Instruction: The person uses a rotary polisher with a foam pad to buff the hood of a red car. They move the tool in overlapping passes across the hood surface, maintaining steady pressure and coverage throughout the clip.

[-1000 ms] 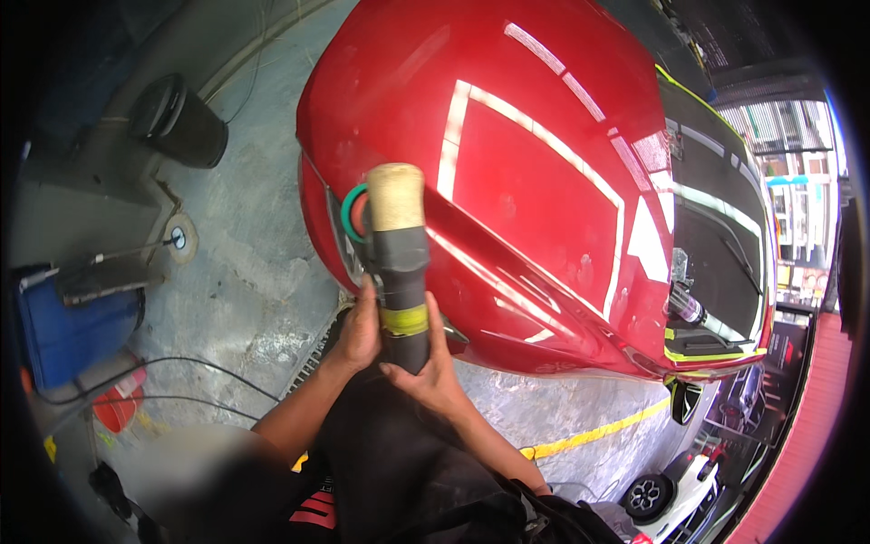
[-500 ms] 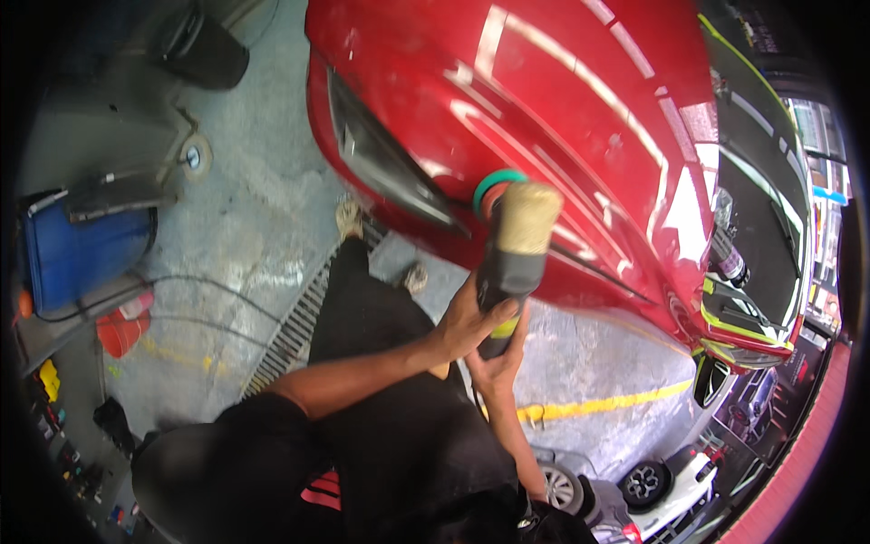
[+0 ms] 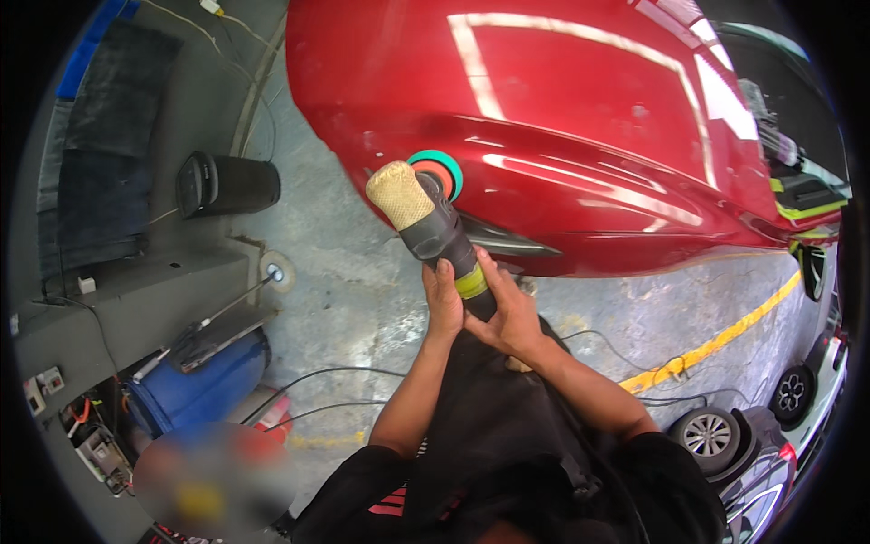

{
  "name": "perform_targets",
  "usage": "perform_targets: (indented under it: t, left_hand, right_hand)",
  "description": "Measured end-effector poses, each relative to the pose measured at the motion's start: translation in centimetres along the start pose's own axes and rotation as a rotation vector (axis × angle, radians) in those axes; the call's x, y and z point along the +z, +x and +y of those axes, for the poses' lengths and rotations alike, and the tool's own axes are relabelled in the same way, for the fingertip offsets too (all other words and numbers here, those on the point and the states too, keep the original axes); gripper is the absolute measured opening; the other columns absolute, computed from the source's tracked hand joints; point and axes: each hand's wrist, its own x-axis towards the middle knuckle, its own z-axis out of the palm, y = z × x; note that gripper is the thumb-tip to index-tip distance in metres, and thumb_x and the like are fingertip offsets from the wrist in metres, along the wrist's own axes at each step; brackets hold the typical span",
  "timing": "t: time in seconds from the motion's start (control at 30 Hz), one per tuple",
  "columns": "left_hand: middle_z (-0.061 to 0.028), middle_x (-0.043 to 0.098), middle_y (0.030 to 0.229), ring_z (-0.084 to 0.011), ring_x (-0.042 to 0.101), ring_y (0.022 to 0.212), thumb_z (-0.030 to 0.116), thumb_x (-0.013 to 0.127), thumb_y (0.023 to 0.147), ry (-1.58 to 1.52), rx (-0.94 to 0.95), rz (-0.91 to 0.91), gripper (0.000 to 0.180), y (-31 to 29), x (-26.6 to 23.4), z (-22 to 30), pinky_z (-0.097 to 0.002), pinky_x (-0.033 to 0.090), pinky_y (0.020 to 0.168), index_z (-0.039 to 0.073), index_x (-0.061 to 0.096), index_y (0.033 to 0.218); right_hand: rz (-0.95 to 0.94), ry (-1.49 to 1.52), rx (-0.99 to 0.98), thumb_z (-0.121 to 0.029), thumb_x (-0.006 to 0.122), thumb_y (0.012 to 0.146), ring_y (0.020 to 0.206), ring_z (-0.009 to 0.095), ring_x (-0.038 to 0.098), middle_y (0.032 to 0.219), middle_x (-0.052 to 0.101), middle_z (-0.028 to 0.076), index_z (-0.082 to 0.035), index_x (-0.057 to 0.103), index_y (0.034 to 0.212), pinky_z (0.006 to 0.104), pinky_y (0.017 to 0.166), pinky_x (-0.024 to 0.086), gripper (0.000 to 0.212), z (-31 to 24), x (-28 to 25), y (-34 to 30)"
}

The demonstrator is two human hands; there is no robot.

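Observation:
Both hands hold a black car polisher by its body. My left hand wraps the left side, and my right hand grips the right side near the rear end. The polisher has a beige mesh cover over its head and a yellow-green band. Its round green and orange pad is turned toward the front of a red car; whether it touches the paint I cannot tell. Just beyond the polisher lies the headlight, partly hidden by the tool.
A black bin-like box stands at the left wall. Below it lie a blue barrel and dark hoses across the floor. A yellow line and a loose wheel are at the right. Spray bottles rest by the windshield.
The polisher has swung left across the car's front, and its mesh-covered head now tilts left. My view has turned and shifted; both hands keep their grip.

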Motion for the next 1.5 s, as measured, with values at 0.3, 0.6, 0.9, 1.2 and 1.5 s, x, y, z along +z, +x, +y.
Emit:
perform_targets:
  t: [0.3,0.6,0.9,1.2,1.5]
  left_hand:
    - [-0.0143,0.070,0.098,-0.0270,0.070,0.091,0.085,0.030,0.101,-0.239,-0.143,0.082,0.093,12.3,-11.9,7.4,-0.0408,0.059,0.086,0.000,0.062,0.117]
    - [-0.0149,0.066,0.107,-0.0294,0.068,0.091,0.076,0.033,0.106,-0.142,-0.074,-0.055,0.079,11.8,-12.8,8.8,-0.0428,0.057,0.083,0.008,0.045,0.145]
    - [-0.0134,0.066,0.099,-0.0260,0.066,0.088,0.076,0.026,0.108,-0.268,-0.019,-0.009,0.076,18.8,-14.8,12.7,-0.0416,0.055,0.084,0.009,0.048,0.138]
    - [-0.0119,0.067,0.105,-0.0223,0.068,0.095,0.075,0.028,0.108,-0.006,-0.040,0.166,0.078,11.4,-15.3,3.9,-0.0397,0.056,0.090,0.008,0.048,0.142]
    - [-0.0122,0.057,0.136,-0.0238,0.057,0.125,0.070,0.032,0.110,-0.010,-0.128,0.024,0.078,11.3,-17.7,3.6,-0.0404,0.047,0.109,0.005,0.044,0.153]
  right_hand:
    - [-0.101,-0.118,0.008,-0.033,0.089,0.078,0.094,0.042,0.072,0.118,0.064,0.020,-0.025,0.033,0.169,0.0509,0.076,0.061,0.106,-7.5,9.3,14.0]
    - [-0.048,-0.126,0.039,-0.034,0.087,0.083,0.097,0.043,0.073,0.116,0.064,0.023,-0.020,0.034,0.168,0.0503,0.074,0.062,0.102,-9.8,10.6,13.5]
    - [-0.058,-0.169,-0.048,-0.030,0.085,0.084,0.090,0.042,0.072,0.108,0.062,0.021,-0.025,0.035,0.167,0.0501,0.070,0.061,0.097,-11.9,12.4,21.5]
    - [-0.043,-0.217,-0.004,-0.028,0.090,0.078,0.101,0.041,0.073,0.139,0.061,0.024,-0.014,0.033,0.168,0.0471,0.074,0.063,0.107,-9.1,11.4,13.4]
    - [-0.057,-0.158,-0.027,-0.028,0.086,0.084,0.110,0.039,0.070,0.146,0.059,0.021,-0.017,0.035,0.166,0.0448,0.073,0.063,0.098,-10.0,11.6,14.3]
